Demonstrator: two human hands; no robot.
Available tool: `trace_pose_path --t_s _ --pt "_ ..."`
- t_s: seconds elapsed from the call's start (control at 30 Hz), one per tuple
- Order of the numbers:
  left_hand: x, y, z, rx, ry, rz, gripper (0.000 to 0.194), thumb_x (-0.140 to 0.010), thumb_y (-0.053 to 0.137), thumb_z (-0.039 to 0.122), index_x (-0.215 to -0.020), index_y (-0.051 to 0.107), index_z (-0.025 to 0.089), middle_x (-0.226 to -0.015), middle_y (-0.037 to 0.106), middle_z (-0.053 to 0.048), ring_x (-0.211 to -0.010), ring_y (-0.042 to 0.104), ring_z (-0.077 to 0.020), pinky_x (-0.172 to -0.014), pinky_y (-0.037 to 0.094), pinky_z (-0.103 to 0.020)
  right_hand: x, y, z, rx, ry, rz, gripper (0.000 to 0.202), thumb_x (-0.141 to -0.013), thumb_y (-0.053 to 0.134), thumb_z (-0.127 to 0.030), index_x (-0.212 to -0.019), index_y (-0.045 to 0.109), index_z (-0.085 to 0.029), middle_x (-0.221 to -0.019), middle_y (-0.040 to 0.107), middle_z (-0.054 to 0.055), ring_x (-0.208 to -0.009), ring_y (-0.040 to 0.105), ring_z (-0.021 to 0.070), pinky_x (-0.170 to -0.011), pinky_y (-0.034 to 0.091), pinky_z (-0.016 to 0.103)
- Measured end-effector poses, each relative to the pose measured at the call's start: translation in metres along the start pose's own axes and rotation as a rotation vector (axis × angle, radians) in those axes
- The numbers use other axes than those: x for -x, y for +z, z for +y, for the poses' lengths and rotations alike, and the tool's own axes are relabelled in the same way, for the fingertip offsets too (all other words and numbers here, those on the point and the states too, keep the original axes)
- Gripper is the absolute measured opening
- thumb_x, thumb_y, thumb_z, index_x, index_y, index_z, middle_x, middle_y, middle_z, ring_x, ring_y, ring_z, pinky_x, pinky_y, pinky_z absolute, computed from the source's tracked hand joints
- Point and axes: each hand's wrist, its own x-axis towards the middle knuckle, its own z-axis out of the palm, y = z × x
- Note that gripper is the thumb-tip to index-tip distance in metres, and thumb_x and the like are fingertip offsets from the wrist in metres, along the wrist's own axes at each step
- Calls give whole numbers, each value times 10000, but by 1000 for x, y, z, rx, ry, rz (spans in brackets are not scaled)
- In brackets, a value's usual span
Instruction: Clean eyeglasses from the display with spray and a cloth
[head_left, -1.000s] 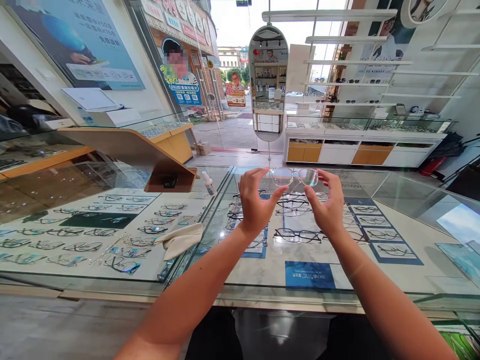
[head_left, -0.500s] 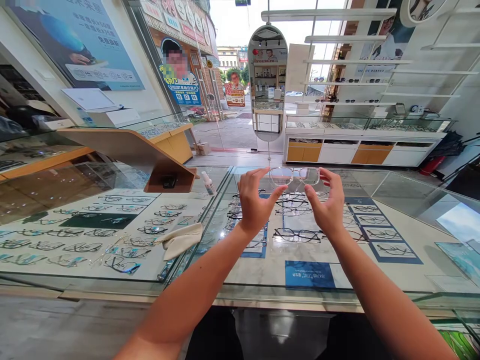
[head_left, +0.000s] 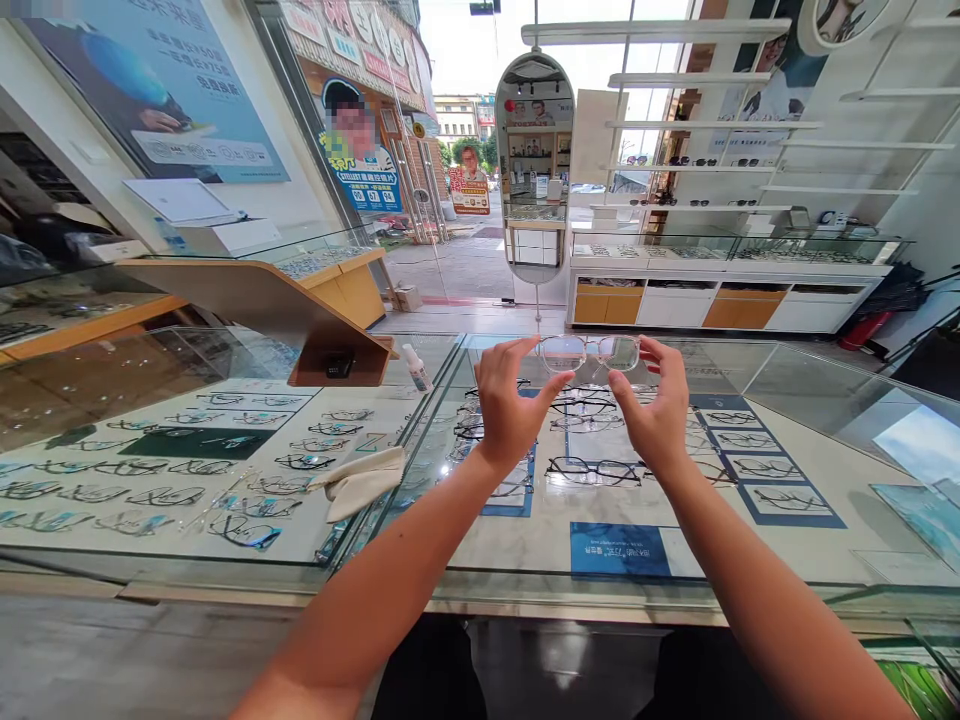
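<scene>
While both hands (head_left: 514, 400) pinch clear glasses (head_left: 564, 353), the display case (head_left: 517, 548) below holds others — several dark-framed pairs (head_left: 596, 470).

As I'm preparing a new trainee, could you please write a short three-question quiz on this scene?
1. True or false: the left hand and the right hand hold the same clear-framed glasses.
2. What colour is the folded cloth lying to the left of the left hand?
3. Which is farthest from the hands? A) white bottle B) oval mirror C) blue card

Key: 1. True; 2. Cream; 3. B
</scene>
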Motion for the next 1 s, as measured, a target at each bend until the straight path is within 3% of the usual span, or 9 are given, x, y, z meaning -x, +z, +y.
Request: trace_pose_path --t_s 0.57,1.0 --pt "1 1 -4 1 -43 -49 528 -903 822 577 -1283 699 231 -1164 797 -88 -1101 708 -285 -981 527 -479 -2 -2 -7 -19 19 23 521 -925 755 -472 -1377 603 -265 -1312 674 117 -1154 674 312 -972 554 535" --pt "0 1 -2 -6 -8 -16 517 -899 834 557 -1273 692 230 -1166 795 -81 -1113 711 -279 -993 528 -459 -1 -2 -4 -17 23 4 531 -933 742 -474 -1392 594 -253 -1335 679 127 -1182 677 320 -981 549 540"
